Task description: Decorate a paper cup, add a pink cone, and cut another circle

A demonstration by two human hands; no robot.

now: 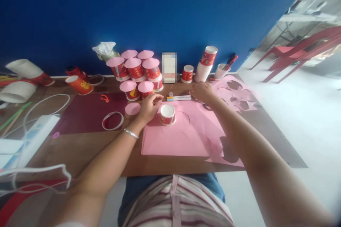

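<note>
My left hand hovers over the table with fingers loosely bent and apart, nothing visible in it. Beside it, an inverted red paper cup with a white base stands on pink paper sheets. A flat pink paper disc lies left of that wrist. My right hand reaches down near a white pen-like stick and scissors, which are partly hidden by the hand. Its fingertips are blurred, so whether they grip anything is unclear. Behind my left hand stand several red cups with pink cone tops.
At the back are a single cup, a cup stack, a pen cup and a phone-like screen. Cut pink scraps lie right. Left are a tape roll, an orange cup, a power strip and cables.
</note>
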